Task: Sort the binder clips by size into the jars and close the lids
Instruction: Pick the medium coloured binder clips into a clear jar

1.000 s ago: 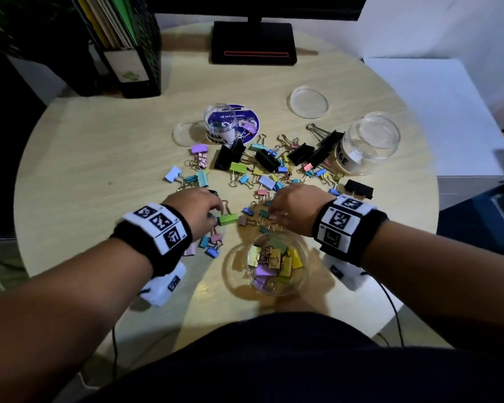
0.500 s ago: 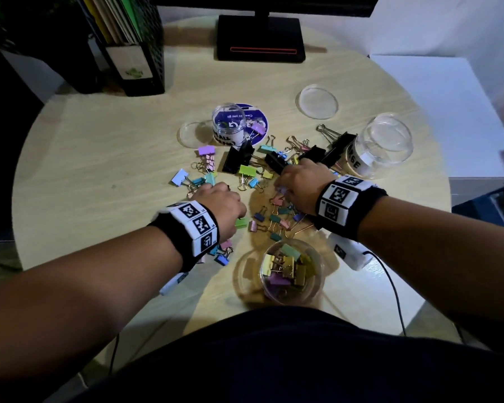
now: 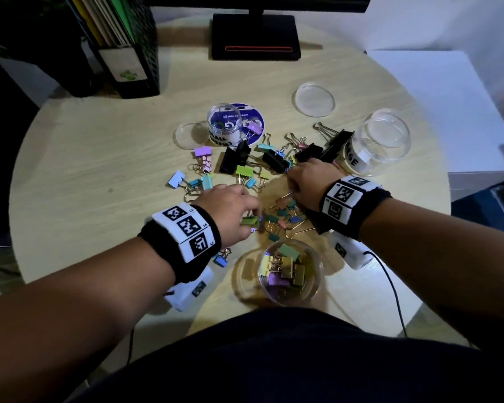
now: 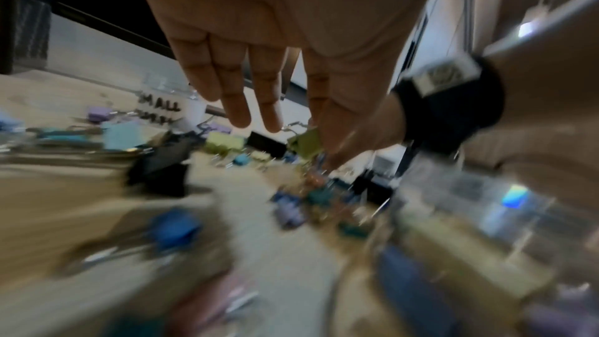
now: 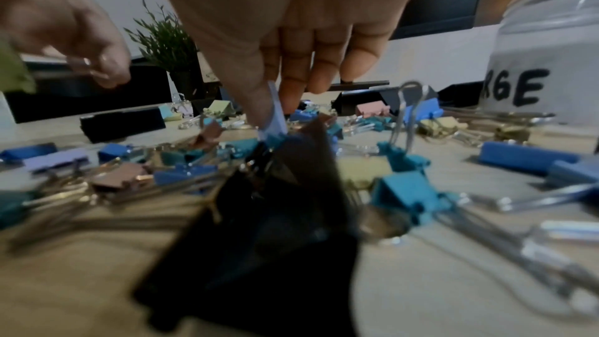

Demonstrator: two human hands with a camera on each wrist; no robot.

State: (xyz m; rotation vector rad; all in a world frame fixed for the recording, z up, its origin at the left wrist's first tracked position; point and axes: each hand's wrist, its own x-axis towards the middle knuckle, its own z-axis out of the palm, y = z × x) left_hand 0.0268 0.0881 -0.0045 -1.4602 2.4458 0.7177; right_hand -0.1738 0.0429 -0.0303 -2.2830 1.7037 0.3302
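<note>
Coloured and black binder clips (image 3: 274,164) lie scattered mid-table. My left hand (image 3: 249,218) pinches a green clip (image 3: 250,221) by its wire handle just above the pile; the left wrist view shows it blurred between thumb and forefinger (image 4: 304,142). My right hand (image 3: 291,184) reaches down into the pile, and its thumb and forefinger pinch a pale blue clip (image 5: 275,114). A large black clip (image 5: 259,240) lies under that wrist. The front jar (image 3: 317,274) holds several medium clips. The jar marked SMALL (image 3: 224,126) and the jar marked LARGE (image 3: 381,141) stand open.
Two clear lids (image 3: 313,98) (image 3: 186,135) lie flat near the far jars. A purple disc (image 3: 253,123) sits behind the small jar. A monitor base (image 3: 255,36) and a black file holder (image 3: 128,53) stand at the table's far side.
My left hand has lifted the green clip off the table. My right hand has moved away from the front jar, farther into the pile, and pinched a clip.
</note>
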